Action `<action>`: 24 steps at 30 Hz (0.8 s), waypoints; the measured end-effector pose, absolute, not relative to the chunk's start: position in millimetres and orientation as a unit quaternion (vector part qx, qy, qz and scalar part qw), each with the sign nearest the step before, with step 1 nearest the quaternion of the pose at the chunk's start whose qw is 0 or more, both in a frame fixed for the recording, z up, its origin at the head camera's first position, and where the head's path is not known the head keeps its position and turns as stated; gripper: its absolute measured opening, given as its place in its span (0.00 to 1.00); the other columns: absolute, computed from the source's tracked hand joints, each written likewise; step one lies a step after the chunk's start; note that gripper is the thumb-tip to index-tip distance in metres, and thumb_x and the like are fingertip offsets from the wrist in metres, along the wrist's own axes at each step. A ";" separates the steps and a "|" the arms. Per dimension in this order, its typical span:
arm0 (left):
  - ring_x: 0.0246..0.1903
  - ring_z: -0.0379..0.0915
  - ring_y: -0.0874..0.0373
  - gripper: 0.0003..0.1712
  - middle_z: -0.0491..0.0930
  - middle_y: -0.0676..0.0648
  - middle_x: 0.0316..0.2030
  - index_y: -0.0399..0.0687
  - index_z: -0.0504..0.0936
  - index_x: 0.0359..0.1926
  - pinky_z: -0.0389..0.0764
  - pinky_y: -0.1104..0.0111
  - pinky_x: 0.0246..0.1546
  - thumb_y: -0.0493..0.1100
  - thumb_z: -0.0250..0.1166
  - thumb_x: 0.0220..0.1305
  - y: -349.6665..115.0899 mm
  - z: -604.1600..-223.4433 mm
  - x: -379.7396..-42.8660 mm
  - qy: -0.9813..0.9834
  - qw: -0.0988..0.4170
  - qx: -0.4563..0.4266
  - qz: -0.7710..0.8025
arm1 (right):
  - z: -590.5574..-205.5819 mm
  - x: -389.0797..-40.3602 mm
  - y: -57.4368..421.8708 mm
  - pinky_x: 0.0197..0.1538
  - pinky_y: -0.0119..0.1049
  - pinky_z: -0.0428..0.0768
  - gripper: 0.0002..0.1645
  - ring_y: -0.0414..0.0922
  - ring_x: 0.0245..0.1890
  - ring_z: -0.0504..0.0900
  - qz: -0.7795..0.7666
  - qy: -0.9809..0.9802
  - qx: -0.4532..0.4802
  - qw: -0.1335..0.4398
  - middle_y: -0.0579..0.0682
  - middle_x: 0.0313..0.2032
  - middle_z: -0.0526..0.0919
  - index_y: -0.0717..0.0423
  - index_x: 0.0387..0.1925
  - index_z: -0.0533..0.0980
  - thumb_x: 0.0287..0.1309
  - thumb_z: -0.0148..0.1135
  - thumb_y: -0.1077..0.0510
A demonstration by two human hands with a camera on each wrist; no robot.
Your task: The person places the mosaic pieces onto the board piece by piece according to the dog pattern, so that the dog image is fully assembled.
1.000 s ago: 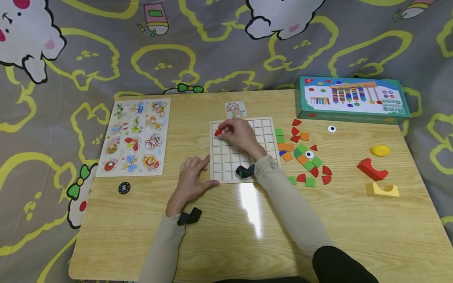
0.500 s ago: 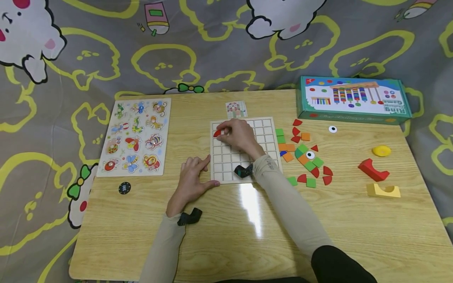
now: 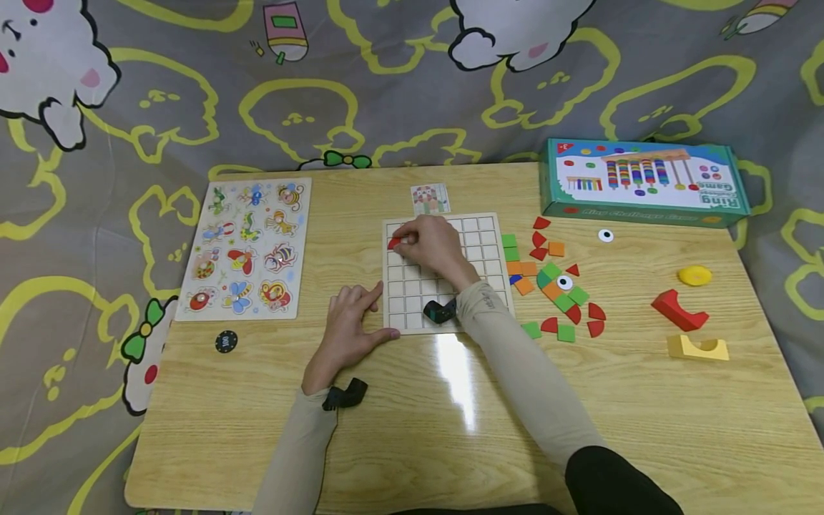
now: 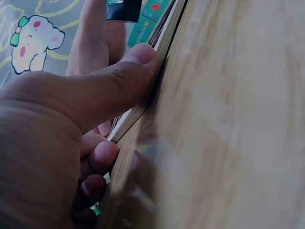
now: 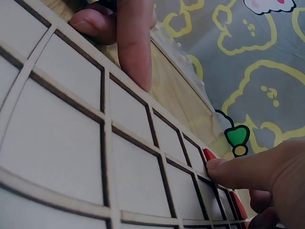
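A wooden grid board (image 3: 411,289) lies on the table between both hands. With thumb and forefinger, my right hand (image 3: 436,247) pinches a red quarter-circle piece (image 3: 393,244) at the board's far left cells. The thumb presses on a red piece (image 5: 208,155) in the right wrist view, and a second red piece (image 5: 238,204) sits close to the other fingers. My left hand (image 3: 344,327) rests at the board's near left corner. Its thumb (image 4: 109,88) lies along the near edge and its straight forefinger (image 5: 135,52) touches the left edge.
Right of the board lie loose green, orange and red pieces (image 3: 564,333). A picture card (image 3: 429,199) lies behind it. An insect puzzle board (image 3: 247,250) and black chip (image 3: 226,342) are left; a green game box (image 3: 644,182), red block (image 3: 679,310) and yellow block (image 3: 697,347) are right.
The right hand and the red quarter-circle piece have shifted very slightly to the left. The left hand stays in place at the board's corner.
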State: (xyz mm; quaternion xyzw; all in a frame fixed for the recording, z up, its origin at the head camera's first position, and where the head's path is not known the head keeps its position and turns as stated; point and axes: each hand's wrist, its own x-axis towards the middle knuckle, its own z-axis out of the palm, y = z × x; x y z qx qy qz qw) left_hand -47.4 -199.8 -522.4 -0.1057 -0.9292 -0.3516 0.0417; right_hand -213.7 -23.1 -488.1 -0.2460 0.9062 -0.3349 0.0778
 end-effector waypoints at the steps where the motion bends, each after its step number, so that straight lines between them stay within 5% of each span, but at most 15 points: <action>1: 0.36 0.56 0.56 0.54 0.69 0.53 0.33 0.43 0.71 0.68 0.56 0.62 0.42 0.58 0.81 0.42 -199.5 -521.9 -47.6 -0.929 0.043 -0.107 -0.352 | -486.9 -213.6 -23.1 0.24 0.35 0.66 0.12 0.41 0.20 0.72 -0.334 0.906 -0.247 0.077 0.41 0.20 0.79 0.43 0.43 0.87 0.56 0.70 0.51; 11: 0.36 0.56 0.56 0.54 0.69 0.52 0.33 0.43 0.71 0.68 0.56 0.62 0.42 0.57 0.81 0.42 -197.5 -517.4 -48.9 -0.930 0.041 -0.110 -0.349 | -479.4 -212.0 -19.1 0.20 0.34 0.60 0.13 0.41 0.16 0.68 -0.327 0.909 -0.242 0.088 0.42 0.16 0.77 0.44 0.43 0.87 0.56 0.70 0.51; 24: 0.36 0.55 0.57 0.53 0.68 0.53 0.33 0.42 0.70 0.69 0.55 0.63 0.42 0.57 0.81 0.43 -196.9 -519.3 -45.7 -0.928 0.032 -0.100 -0.357 | -471.1 -215.8 14.8 0.28 0.38 0.69 0.14 0.43 0.24 0.74 -0.372 0.893 -0.237 0.091 0.43 0.26 0.80 0.44 0.45 0.87 0.55 0.72 0.49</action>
